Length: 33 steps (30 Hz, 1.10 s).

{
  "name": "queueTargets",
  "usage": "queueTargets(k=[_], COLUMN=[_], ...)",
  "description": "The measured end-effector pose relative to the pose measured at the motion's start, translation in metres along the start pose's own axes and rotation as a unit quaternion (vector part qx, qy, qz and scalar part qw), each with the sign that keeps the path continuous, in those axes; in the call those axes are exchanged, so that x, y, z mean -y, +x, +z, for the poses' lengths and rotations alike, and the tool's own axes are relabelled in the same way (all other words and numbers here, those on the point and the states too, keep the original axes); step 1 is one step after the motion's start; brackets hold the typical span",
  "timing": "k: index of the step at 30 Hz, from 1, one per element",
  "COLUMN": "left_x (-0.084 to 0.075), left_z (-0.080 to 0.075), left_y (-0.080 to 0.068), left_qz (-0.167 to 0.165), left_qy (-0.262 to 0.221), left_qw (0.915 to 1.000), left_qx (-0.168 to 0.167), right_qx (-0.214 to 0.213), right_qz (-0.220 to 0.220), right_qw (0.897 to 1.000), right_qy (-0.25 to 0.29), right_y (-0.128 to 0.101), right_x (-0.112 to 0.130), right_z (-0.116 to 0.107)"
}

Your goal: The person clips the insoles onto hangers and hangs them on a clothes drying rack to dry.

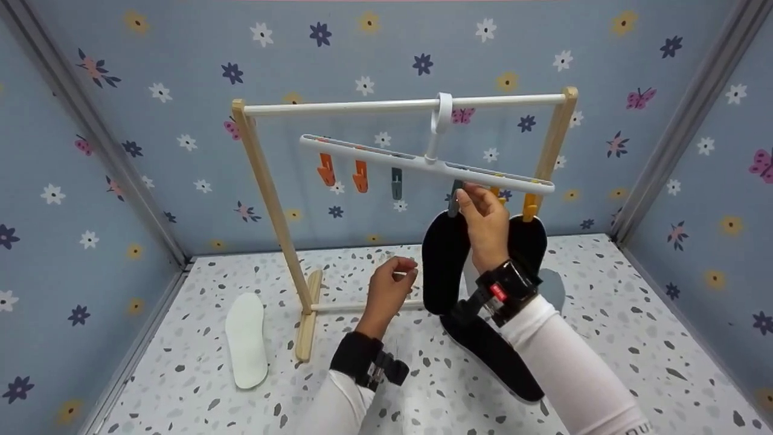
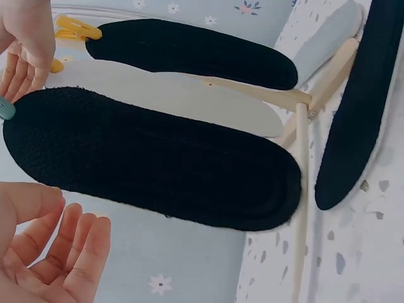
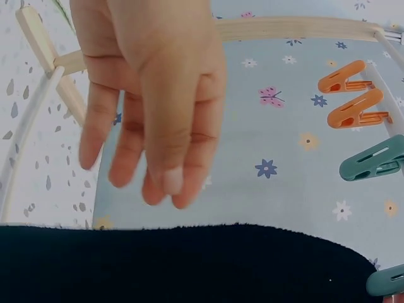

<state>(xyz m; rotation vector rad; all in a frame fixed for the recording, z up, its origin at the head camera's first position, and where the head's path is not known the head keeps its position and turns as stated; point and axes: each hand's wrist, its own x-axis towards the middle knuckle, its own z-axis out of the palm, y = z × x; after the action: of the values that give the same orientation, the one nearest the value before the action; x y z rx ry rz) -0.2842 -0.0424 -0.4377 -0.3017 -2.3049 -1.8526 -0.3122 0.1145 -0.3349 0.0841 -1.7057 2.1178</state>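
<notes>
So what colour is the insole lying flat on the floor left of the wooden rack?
White; the insole shows best in the head view.

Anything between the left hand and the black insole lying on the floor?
Nothing visible. The left hand hovers open near the rack's bottom rail; the black insole on the floor lies to its right, in the open. The right hand is higher up, at the hanging insole.

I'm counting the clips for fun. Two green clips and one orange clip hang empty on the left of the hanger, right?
Not quite: the colours are swapped. The head view shows two orange clips and one green clip hanging empty on the left of the hanger. The right wrist view shows the same two orange ones.
</notes>
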Motion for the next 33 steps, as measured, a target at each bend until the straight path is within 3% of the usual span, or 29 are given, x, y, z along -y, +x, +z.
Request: queueTargets(k=[8,15,21,24,33], left_x=[0.014,0.009,0.008,0.011,0.029], left_z=[-0.010,-0.025,-0.038,-0.046,-0.078], left_y=[-0.021,-0.042,-0.053,-0.059,-0.076], left_qz=[0.039,0.015,0.024,0.011,-0.024], left_qy=[0.017,0.000,0.044,0.069,0.067], left_qw=[0.9990,0.9995,0.9986,0.9966,0.9957], left_qx=[0.013,0.029,-0.018,-0.045,-0.059], right_qx=[0.001,0.008,0.001,0.010,0.013], right_qz=[-0.009,-0.022,-0.039,-0.046,-0.062], right_qw=[1.000,1.000,0.999,0.999,0.997], right_qy=[0.007,0.000,0.000,-0.011,-0.048], right_y=[-0.004,-0.006,-0.007,-0.008,-0.011], right_x=[-0.006,-0.013,-0.015,-0.017,-0.025], right_z=[-0.002,-0.009,-0.012,-0.013,-0.021])
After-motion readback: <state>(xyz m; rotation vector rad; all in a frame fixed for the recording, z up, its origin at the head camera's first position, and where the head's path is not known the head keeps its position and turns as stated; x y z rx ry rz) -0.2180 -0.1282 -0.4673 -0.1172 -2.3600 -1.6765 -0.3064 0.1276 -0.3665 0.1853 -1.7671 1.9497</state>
